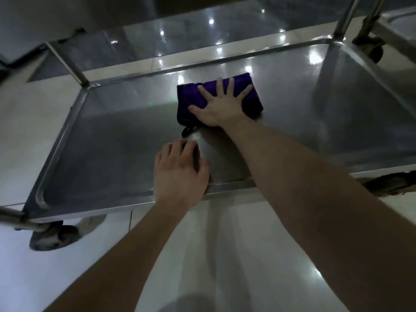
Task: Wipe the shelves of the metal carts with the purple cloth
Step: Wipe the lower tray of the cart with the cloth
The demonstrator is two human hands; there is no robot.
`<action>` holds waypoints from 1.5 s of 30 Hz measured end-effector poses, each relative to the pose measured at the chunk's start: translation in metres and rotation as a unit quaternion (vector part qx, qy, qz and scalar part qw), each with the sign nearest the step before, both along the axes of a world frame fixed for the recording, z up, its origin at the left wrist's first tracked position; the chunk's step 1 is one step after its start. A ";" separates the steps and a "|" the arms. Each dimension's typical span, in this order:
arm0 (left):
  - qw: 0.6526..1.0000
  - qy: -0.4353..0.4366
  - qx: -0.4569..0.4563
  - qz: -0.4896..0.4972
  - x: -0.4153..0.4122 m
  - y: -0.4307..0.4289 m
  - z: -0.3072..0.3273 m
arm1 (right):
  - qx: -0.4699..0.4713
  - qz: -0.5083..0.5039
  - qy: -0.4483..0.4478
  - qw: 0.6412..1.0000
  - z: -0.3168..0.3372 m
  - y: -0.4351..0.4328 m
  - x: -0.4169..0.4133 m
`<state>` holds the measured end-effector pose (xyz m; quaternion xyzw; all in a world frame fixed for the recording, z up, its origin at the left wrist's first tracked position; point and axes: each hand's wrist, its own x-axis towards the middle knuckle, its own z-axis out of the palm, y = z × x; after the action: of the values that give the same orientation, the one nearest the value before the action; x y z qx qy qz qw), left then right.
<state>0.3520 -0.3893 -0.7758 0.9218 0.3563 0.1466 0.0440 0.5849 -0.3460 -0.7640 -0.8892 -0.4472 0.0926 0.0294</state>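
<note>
Head view, near to far. Pale glossy floor (225, 244) lies under the cart (90, 210), which has a castor (54, 235) at its near left corner. The left hand (180, 170) rests on the shelf (108, 140) just inside the near rim, fingers loosely bent and holding nothing. Farther in, the right hand (221, 104) lies flat with fingers spread on the folded cloth (189, 95), pressing it down mid-shelf.

Risks: a hard push may roll the cart on its castors unless the left hand braces it. The cloth is pressed rather than gripped, so it may slip or unfold. The raised rim may shelter dirt in the corners.

The brushed steel mirrors ceiling lights in a dim room. What looks like a second cart (403, 25) stands far right.
</note>
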 end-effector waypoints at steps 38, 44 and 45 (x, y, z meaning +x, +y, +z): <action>1.000 0.008 0.007 0.005 0.008 0.004 0.001 | 0.017 0.158 0.013 0.987 -0.022 -0.143 -0.003; 1.000 0.004 0.014 -0.003 0.006 0.007 0.002 | 0.003 0.062 0.024 0.998 -0.012 -0.279 0.049; 1.000 0.011 0.018 -0.008 0.007 0.007 0.001 | -0.003 0.010 0.016 1.000 -0.010 -0.301 0.064</action>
<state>0.3590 -0.3822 -0.7744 0.9267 0.3468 0.1427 0.0242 0.6489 -0.6470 -0.7743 -0.8832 -0.4551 0.1082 0.0333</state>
